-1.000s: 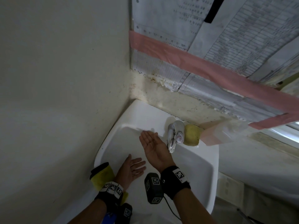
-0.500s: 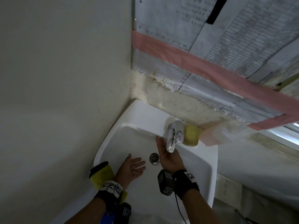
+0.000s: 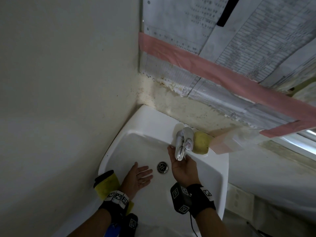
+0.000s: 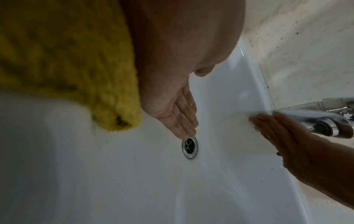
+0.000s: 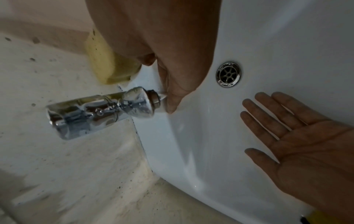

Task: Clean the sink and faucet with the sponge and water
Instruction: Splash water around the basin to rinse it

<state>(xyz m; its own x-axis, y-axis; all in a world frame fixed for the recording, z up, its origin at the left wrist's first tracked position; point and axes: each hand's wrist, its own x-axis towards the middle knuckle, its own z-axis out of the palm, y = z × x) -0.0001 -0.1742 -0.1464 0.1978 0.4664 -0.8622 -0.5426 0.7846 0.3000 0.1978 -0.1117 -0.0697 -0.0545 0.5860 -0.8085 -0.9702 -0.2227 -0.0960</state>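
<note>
Sink [image 3: 130,151] basin with drain [image 3: 162,167], both flat hands inside.

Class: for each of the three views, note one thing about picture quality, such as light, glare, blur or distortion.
Head view: dim overall, wide-angle bending of the wall lines, bright daylight strip at the right edge. Left wrist view: the yellow sponge is close and out of focus, while the drain is sharper. Right wrist view: glare and reflections on the chrome faucet, with blurred edges.
</note>
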